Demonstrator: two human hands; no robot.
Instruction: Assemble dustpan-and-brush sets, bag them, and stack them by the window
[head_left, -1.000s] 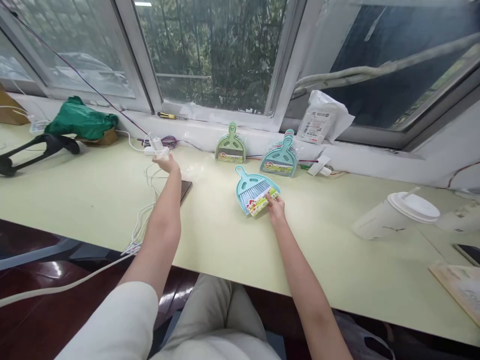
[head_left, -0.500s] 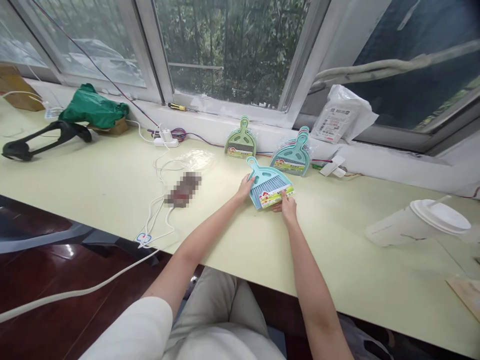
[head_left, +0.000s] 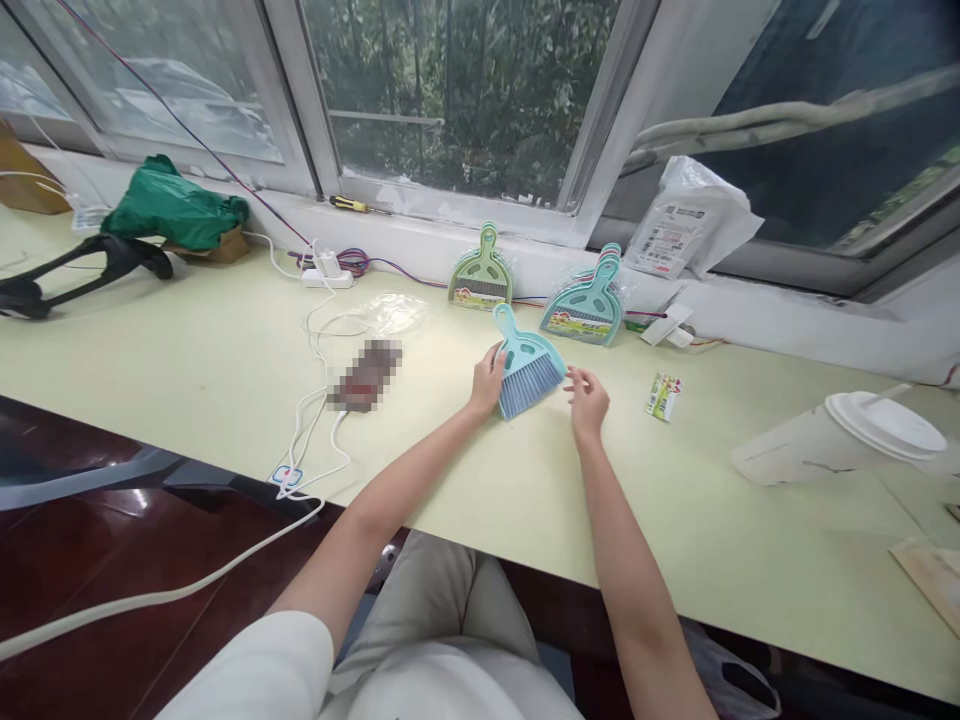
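Dustpan and brush (head_left: 519, 335) sit mid-table in front of you, handle (head_left: 512, 326) pointing far, bristles (head_left: 531, 388) facing near. Your left hand (head_left: 487, 382) grips the left side; your right hand (head_left: 589, 400) has half-curled fingers at the right corner, and whether they pinch it can't be told. Expect light, stiff, slightly slick plastic with yielding bristles: hold it by the edges or handle. Rightward on the table (head_left: 517, 500) lies a small label (head_left: 664, 397); farther off stand green dustpans (head_left: 480, 270) and blue dustpans (head_left: 589, 300).

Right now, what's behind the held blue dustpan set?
Farther back: a green dustpan stack and a blue-fronted stack. The held set hides whatever sits directly behind it; can't tell.
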